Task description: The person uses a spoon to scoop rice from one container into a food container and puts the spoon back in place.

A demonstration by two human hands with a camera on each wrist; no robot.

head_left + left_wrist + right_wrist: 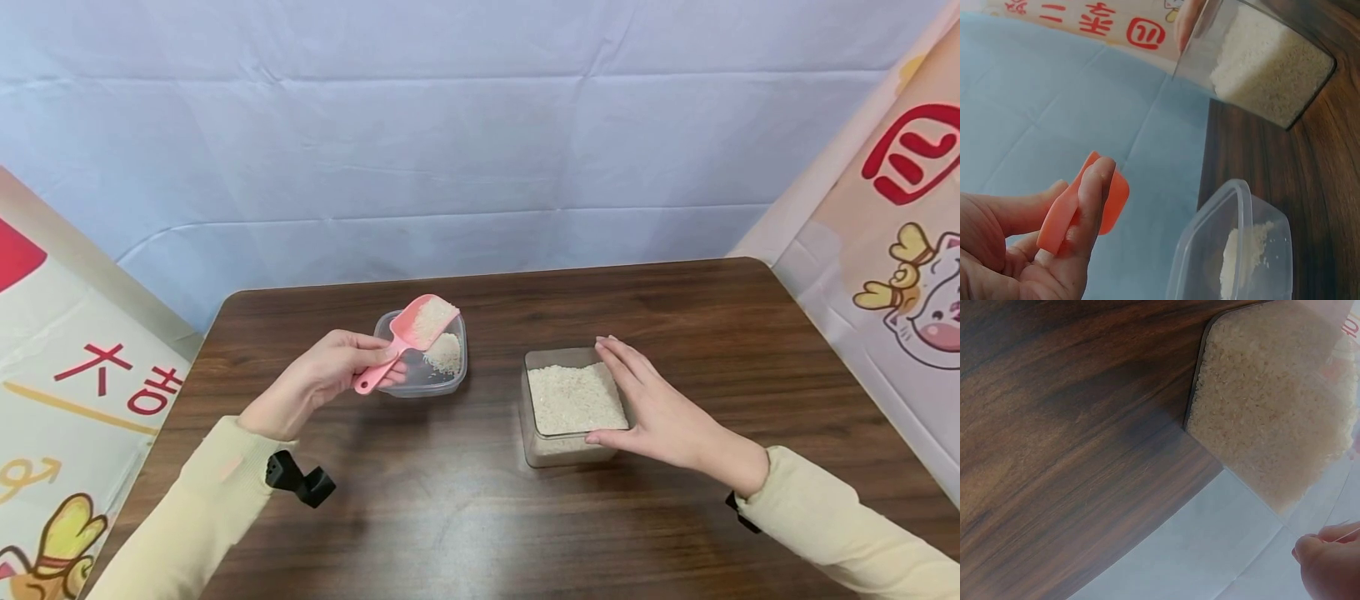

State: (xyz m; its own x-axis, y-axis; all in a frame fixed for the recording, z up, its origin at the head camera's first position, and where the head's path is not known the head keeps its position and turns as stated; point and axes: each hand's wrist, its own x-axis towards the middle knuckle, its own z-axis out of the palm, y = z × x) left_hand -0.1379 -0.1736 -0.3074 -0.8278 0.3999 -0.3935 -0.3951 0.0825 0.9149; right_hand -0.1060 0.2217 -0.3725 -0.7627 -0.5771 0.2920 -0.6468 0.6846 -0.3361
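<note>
My left hand (330, 371) grips the handle of a pink scoop (406, 327), thumb on top. White rice lies in the scoop's bowl, held over a small clear plastic container (457, 382). A little pile of rice (444, 354) sits in that container. The left wrist view shows the scoop (1063, 215) edge-on between thumb and fingers. To the right, my right hand (660, 412) holds a larger square see-through container (534, 446) by its right side, thumb at the front rim and fingers at the back. Rice (1266, 400) fills much of it.
Both containers stand on a dark wood-grain table (450, 533). Behind the table hangs a pale blue cloth (450, 167). Printed banners flank it, one at the left (75, 433) and one at the right (847, 275).
</note>
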